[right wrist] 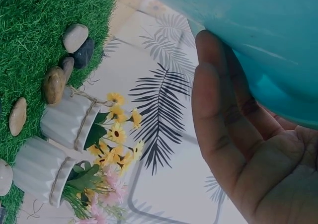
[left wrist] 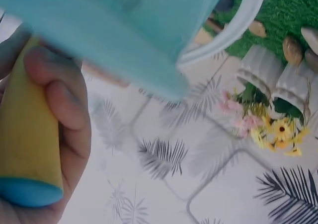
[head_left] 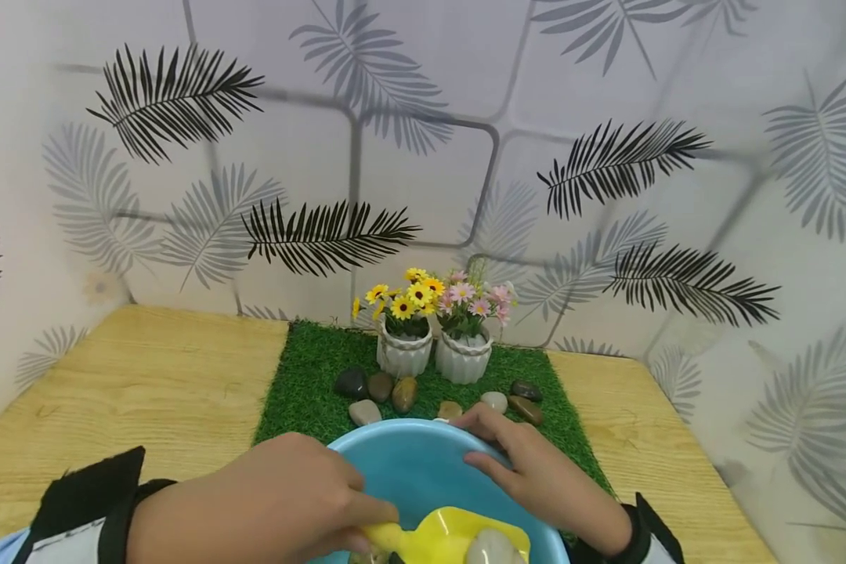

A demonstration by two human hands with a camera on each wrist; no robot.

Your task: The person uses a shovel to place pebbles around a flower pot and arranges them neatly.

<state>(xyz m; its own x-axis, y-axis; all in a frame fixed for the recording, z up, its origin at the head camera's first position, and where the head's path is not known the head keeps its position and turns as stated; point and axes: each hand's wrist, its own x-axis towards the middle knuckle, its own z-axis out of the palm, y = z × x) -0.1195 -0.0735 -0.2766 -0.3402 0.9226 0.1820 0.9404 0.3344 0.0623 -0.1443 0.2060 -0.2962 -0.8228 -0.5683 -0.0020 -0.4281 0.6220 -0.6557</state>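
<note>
While my left hand [head_left: 289,493] clasps the shovel [head_left: 430,539] and right hand [head_left: 529,466] pinches the bucket [head_left: 405,462], tilting may drop the stone [head_left: 492,547].

My cameras show a light-blue bucket [head_left: 410,454] with a yellow, blue-ended scoop [head_left: 440,540] inside it. Beyond the bucket, I see green turf [head_left: 310,384], yellow flowers [head_left: 403,306], pink flowers [head_left: 479,306] and black-and-grey leaf-patterned wallpaper [head_left: 430,180].

A pale wall [head_left: 437,204] facing me, black and grey fronds [head_left: 331,237] printed across it, rounded grey lines [head_left: 356,164] behind them, my light wood table [head_left: 176,384] against it, soft light.
</note>
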